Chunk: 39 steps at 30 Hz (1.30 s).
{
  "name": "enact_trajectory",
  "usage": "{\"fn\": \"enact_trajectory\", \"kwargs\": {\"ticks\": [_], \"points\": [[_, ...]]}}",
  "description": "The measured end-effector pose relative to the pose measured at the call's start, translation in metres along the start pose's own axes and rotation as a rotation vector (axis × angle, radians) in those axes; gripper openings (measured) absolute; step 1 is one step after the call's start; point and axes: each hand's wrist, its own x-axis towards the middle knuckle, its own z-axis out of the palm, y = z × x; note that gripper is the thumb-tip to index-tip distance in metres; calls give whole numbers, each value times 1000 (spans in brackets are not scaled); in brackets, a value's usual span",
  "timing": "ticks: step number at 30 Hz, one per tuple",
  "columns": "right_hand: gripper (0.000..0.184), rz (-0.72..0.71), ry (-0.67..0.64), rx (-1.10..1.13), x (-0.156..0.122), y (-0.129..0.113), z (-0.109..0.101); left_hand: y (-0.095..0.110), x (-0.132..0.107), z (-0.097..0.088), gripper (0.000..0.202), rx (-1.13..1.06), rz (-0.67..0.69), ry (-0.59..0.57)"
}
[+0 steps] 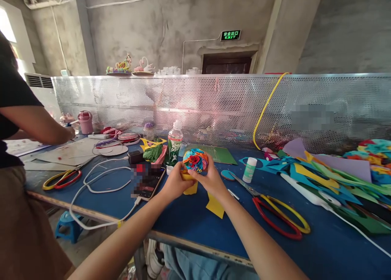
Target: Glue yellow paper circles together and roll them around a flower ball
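Note:
My left hand (177, 182) and my right hand (210, 178) are both closed round a multicoloured flower-like ball (196, 159), with ruffles of blue, orange, red and yellow. They hold it above the blue table, thumbs at its near side. Yellow material shows under the ball by my left fingers; whether it is joined to the ball I cannot tell. A yellow piece (215, 206) lies on the table below my right wrist. Right of my hands are a glue stick (250, 170) and open scissors (275, 208) with red and yellow handles. A phone (151, 182) lies left of my left hand.
A bottle (175, 143) stands behind my hands. White cable (88, 186) loops across the left side, near other scissors (62, 179). Coloured sheets (330, 174) and a white corded tool (305, 192) lie at right. Another person (27, 121) stands at left. A perforated metal screen (189, 96) backs the table.

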Motion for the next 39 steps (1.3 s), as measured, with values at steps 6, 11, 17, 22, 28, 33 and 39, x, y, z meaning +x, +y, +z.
{"fn": "enact_trajectory", "kwargs": {"ticks": [6,11,17,22,28,33,39], "points": [[72,0,-1,-1,0,5,-1,-2,-1,5,62,-137,-51,8],[80,4,-10,-5,0,5,0,-2,0,9,55,-189,-51,-57],[62,51,46,128,2,15,4,-16,3,14,42,-174,-130,-98],[65,62,56,170,4,22,5,-24,5,17,41,-197,-140,-82],[70,43,-15,104,2,19,2,-24,6,21,44,-263,-128,-92],[73,56,-42,124,2,20,3,-19,5,22,44,-312,-118,-105],[65,99,-70,351,3,14,7,-17,5,22,43,-325,-135,-85]]}}
